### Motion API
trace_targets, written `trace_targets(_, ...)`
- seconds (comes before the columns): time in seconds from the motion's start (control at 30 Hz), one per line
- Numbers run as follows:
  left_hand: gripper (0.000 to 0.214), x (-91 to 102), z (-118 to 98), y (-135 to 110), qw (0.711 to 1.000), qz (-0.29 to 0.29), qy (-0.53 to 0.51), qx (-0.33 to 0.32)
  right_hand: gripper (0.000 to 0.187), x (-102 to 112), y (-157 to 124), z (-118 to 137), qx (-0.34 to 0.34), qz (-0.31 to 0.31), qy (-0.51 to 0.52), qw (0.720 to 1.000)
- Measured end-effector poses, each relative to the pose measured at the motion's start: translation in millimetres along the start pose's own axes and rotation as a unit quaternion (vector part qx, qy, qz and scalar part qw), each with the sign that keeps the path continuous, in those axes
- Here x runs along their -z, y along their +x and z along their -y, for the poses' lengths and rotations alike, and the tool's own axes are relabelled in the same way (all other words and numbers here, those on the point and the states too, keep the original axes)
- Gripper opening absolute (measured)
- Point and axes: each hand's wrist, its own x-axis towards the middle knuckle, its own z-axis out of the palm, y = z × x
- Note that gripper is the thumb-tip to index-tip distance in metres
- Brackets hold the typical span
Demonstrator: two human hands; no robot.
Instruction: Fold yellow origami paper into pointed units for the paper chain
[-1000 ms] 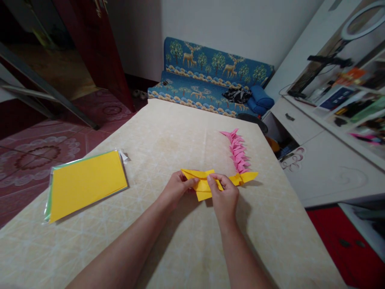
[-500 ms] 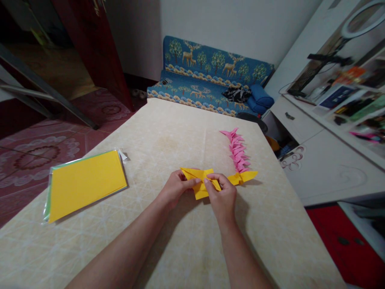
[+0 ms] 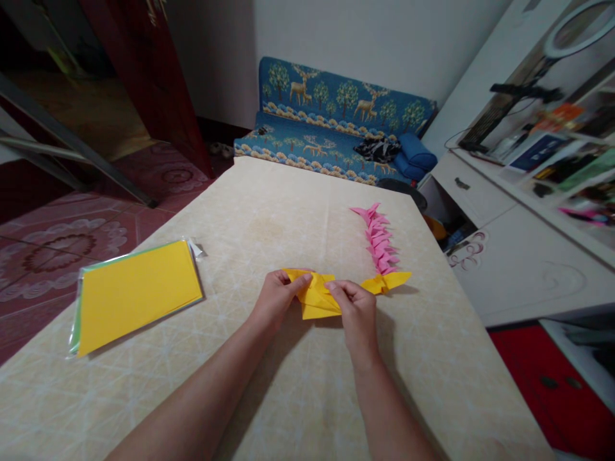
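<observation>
Both of my hands pinch a folded yellow paper piece (image 3: 317,299) lying on the beige table (image 3: 269,218). My left hand (image 3: 275,299) grips its left end with closed fingers. My right hand (image 3: 355,310) presses and pinches its middle. To the right, a small yellow folded unit (image 3: 391,281) sits at the near end of a chain of pink folded paper units (image 3: 379,240) that runs away across the table.
A clear packet of coloured paper sheets (image 3: 137,294), yellow on top, lies at the table's left. Beyond the table stands a blue patterned sofa (image 3: 336,121). White cabinets (image 3: 504,250) and shelves line the right side. Red tiled floor lies left.
Both hands have shifted slightly left on the yellow paper, and the piece looks more folded and compact. The pink chain and the packet have not moved.
</observation>
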Motion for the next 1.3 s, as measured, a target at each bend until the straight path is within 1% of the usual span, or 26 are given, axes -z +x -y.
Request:
trace_targets(0.17, 0.032, -0.3, -3, -1, 0.999, -0.002, 0.025, -0.022, 0.017, 4, 4, -6, -0.044, 0.025, 0.034, 0.998)
trace_targets(0.3, 0.029, -0.4, -6, 0, 0.996, -0.012, 0.061, -0.065, 0.016, 3, 5, -6, -0.069, 0.042, 0.076, 0.994)
trace_targets(0.47, 0.026, -1.3, -10, 0, 0.990, -0.018, 0.100, -0.102, 0.020, 3, 5, -6, -0.081, 0.041, 0.110, 0.990)
trace_targets(0.57, 0.025, -1.5, -11, -1, 0.991, -0.009, 0.091, -0.099, 0.021, 4, 5, -7, -0.077, 0.042, 0.109, 0.990)
trace_targets(0.7, 0.027, -1.2, -10, -1, 0.994, -0.009, 0.069, -0.083, 0.024, 3, 7, -9, -0.073, 0.040, 0.081, 0.993)
trace_targets(0.93, 0.027, 0.6, -8, 1, 0.996, -0.042, 0.041, -0.071, 0.030, 1, 8, -14, -0.079, 0.036, 0.073, 0.994)
trace_targets(1.1, 0.027, 2.7, -4, 3, 0.993, -0.076, 0.029, -0.083, 0.030, 1, 7, -17, -0.082, 0.042, 0.069, 0.993)
trace_targets(1.2, 0.036, 2.5, -3, 3, 0.994, -0.077, 0.019, -0.072, 0.029, 0, 7, -17, -0.073, 0.039, 0.067, 0.994)
trace_targets(1.3, 0.052, 0.9, -4, 1, 0.996, -0.066, 0.028, -0.061, 0.029, -2, 6, -14, -0.065, 0.038, 0.072, 0.995)
